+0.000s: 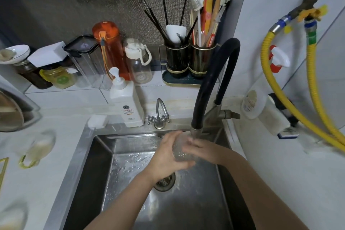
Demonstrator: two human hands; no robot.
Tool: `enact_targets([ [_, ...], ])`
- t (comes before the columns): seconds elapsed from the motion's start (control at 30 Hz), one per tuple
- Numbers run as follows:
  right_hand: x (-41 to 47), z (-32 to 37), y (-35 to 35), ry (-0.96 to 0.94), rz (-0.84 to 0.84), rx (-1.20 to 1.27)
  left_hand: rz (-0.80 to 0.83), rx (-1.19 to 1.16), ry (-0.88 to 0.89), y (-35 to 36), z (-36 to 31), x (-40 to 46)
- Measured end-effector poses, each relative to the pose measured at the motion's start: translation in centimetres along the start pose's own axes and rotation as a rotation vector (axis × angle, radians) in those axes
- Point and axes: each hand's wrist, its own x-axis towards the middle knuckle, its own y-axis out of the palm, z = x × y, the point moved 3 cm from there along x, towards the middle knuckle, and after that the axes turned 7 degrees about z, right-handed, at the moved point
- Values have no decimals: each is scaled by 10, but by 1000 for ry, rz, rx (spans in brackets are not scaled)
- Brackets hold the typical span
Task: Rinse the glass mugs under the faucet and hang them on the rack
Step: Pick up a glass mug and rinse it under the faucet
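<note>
1. Soap bottle (125, 103): white, with a pump top, standing on the counter behind the sink rim.
2. Small tap (160, 115): metal, two cross handles, just right of the soap bottle.
3. Orange bottle (112, 48): tall, against the back wall.
4. Clear bottle (139, 61): white lid and loop handle, just right of the orange bottle.
5. Clear container (87, 61): black clip lid, left of the orange bottle.
6. Utensil holder (188, 61): two dark cups with gold bands on a tray, holding chopsticks and brushes.
7. Yellow hoses (315, 87): two, running down the right wall.
8. Jars (44, 76): dark and yellow, far left.
</note>
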Motion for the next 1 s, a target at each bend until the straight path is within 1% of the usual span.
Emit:
enact_targets([
  [0.1, 7, 7, 3, -39, -43, 184, -3, -26, -4, 2, 0, 0],
  [0.13, 7, 8, 4, -43, -37, 195, 6, -12, 1, 1, 1, -1],
  [0.23, -1, -5, 7, -14, -17, 84, 27, 15, -7, -2, 5, -4],
  [0.3, -3, -12, 6, -11, -78, -1, 20, 3, -25, -3, 6, -6],
  [0.33, -1, -13, 6, -36, -104, 11, 23, 4, -22, -2, 5, -5],
  [0.43, 2, -2, 11, -113, -162, 211, 45, -7, 1, -5, 1, -1],
  [0.53, -1, -3, 10, -166, -196, 378, 44, -73, 40, -9, -3, 3],
  [0.6, -3, -5, 7, -214, -231, 525, -8, -180, 48, -7, -1, 3],
  [0.7, 1, -6, 7, -256, -295, 705, -77, -410, -11, 0, 3, 1],
  [0.77, 4, -6, 14, -261, -290, 753, -66, -500, -50, 3, 3, -2],
  [0.83, 8, -7, 20, -269, -207, 792, -63, -551, -87, 5, 3, -1],
  [0.9, 6, -2, 26, -237, -129, 692, -68, -581, -123, 7, 3, 1],
  [0.97, 1, 0, 28, -181, -82, 477, -75, -658, -181, 9, 6, 3],
  [1.0, -1, -2, 28, -181, -50, 319, -81, -693, -198, 11, 8, 3],
])
